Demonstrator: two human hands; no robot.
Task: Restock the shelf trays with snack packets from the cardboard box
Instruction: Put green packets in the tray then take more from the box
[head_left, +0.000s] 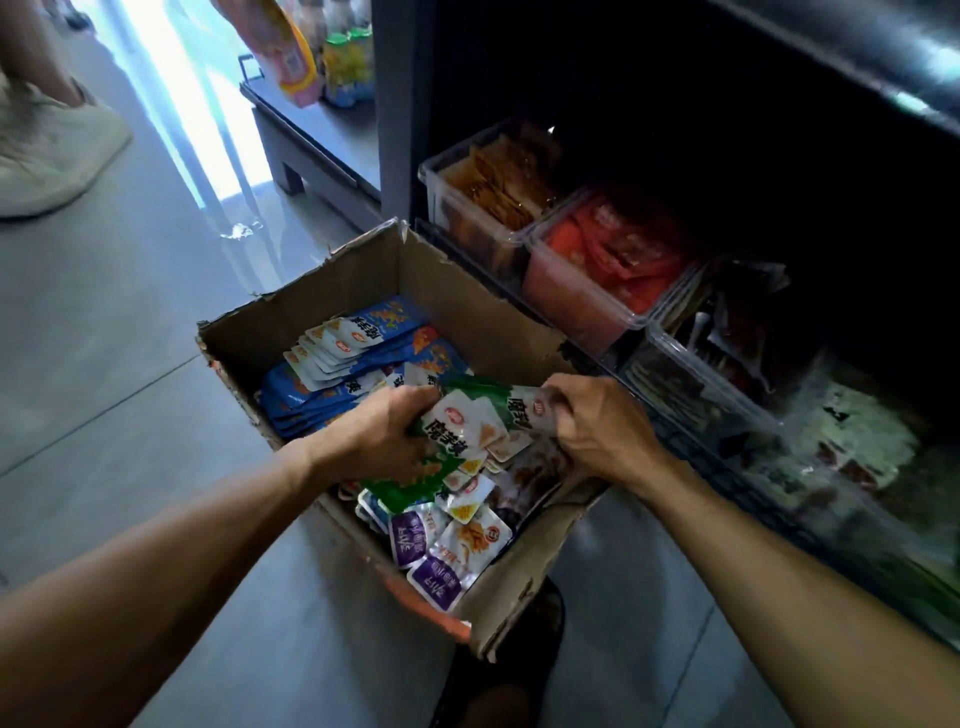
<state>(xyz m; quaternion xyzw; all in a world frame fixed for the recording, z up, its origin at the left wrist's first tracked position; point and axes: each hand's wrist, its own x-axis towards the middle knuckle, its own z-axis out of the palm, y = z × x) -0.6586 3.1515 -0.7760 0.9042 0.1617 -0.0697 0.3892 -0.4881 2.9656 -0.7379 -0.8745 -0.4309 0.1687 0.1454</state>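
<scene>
Grabbing a green packet bunch (467, 431) mid-frame over the cardboard box (332, 291) | left hand (384, 436) and right hand (597, 426) fingers both clenched on it | next: probably carry to the shelf trays (587, 291), upper right

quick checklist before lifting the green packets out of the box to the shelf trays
1. Left hand grips the bundle of green packets: ok.
2. Right hand grips its other end: ok.
3. Bundle clear of the cardboard box: not ok, it sits low among the purple packets.
4. Loose packets slipping from the bundle: cannot tell.
5. Tray for green packets located: cannot tell; the far right tray is blurred.
6. Room in the red-packet tray: not ok, looks full.
</scene>
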